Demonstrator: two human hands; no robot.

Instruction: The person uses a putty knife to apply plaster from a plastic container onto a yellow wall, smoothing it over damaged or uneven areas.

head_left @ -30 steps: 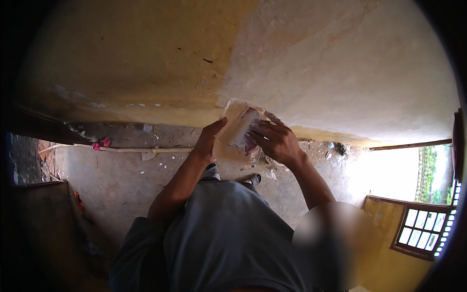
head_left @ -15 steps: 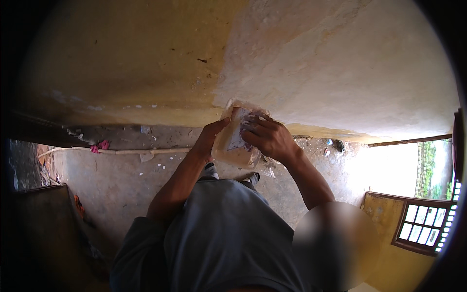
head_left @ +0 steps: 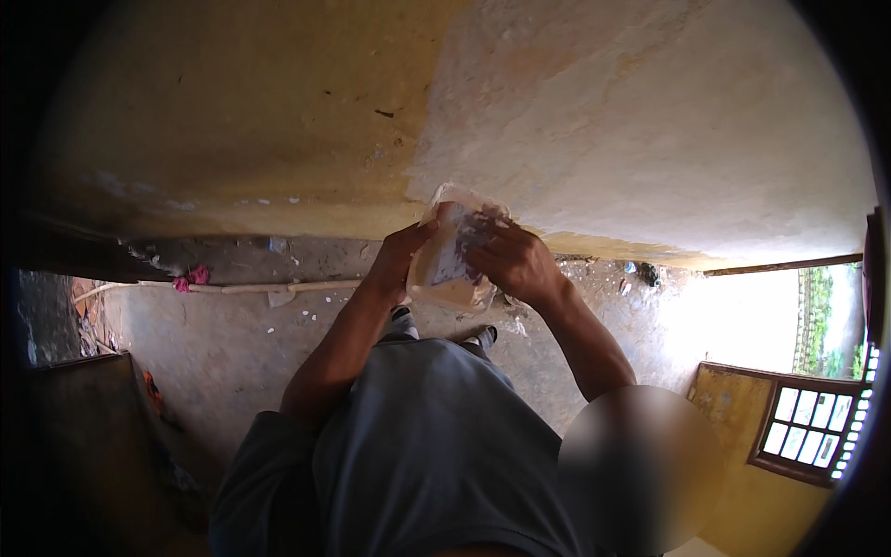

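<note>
In front of the wall, my left hand grips a translucent, pale plastic tub by its left side, thumb over the near edge. Inside the tub lies a flat whitish piece with purple smears, its kind unclear. The fingers of my right hand are bent into the tub and closed on that piece, their tips coated with pale material. My sandalled feet show on the floor below, partly behind my grey shirt.
The wall is ochre at left, pale at right. A long pole, a pink cloth and scattered debris lie on the concrete floor. At right are a bright opening and a paned window; an orange object lies at left.
My right fingers have curled further into the tub over the smeared piece and moved slightly left. The tub has shifted a little within my hands, which otherwise stay in place.
</note>
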